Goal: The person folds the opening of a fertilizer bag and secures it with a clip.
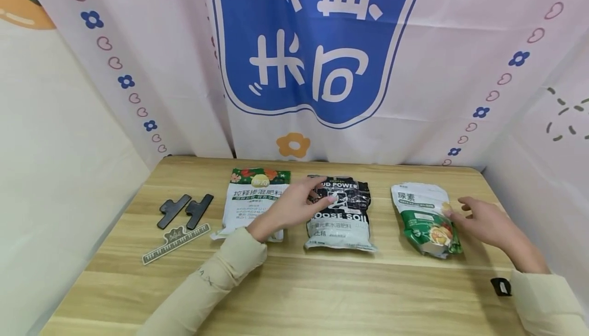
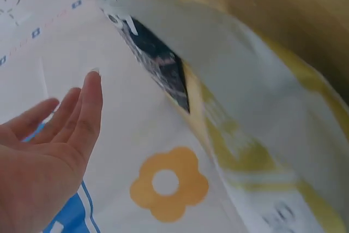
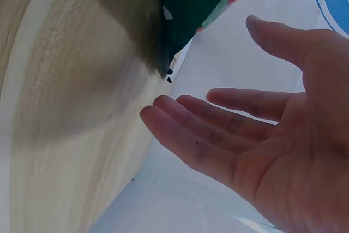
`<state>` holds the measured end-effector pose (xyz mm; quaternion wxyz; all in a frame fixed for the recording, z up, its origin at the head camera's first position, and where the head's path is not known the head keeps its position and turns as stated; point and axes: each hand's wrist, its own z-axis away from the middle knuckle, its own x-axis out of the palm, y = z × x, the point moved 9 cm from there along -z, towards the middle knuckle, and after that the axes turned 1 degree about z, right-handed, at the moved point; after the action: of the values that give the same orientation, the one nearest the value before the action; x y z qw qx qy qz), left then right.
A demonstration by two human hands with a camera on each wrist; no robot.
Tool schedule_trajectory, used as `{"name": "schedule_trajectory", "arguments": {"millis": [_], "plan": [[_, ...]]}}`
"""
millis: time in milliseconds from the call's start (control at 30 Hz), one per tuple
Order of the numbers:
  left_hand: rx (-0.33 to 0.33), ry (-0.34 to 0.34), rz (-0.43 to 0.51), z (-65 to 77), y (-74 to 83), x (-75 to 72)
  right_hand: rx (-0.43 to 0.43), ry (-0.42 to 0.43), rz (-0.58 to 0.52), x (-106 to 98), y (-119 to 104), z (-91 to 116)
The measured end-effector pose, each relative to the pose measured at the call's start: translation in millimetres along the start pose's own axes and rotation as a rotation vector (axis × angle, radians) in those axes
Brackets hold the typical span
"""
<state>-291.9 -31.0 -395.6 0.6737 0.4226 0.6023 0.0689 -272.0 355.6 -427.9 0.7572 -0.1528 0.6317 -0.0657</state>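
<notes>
Masking soil bag [image 1: 342, 226] partly: left hand [image 1: 299, 202], fingers loose | right hand [image 1: 486, 223]: likewise, contact unclear

Head view's pretty bright and evenly lit, with soft shadows thrown on the tabletop [image 1: 331, 295] and glints picked up on the black-and-white bag [image 1: 340, 223]. Wrist views are kinda dim; print on the nearest bag [image 2: 256, 91] is smeared by blur in the left one, and a broad shadow's cast across the tabletop in the right.
</notes>
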Motion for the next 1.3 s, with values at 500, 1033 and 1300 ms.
{"name": "schedule_trajectory", "arguments": {"millis": [500,1033,1300], "plan": [[-0.021,-0.091,0.12,-28.5,25.7,36.7,0.043,-0.026,-0.034,5.7,5.0,3.0],[-0.148,-0.137,0.339,-55.0,49.1,81.7,0.049,-0.014,-0.08,11.7,6.9,5.6],[-0.24,-0.198,0.565,-64.0,49.8,102.7,0.06,-0.024,-0.092,15.5,3.2,6.6]]}}
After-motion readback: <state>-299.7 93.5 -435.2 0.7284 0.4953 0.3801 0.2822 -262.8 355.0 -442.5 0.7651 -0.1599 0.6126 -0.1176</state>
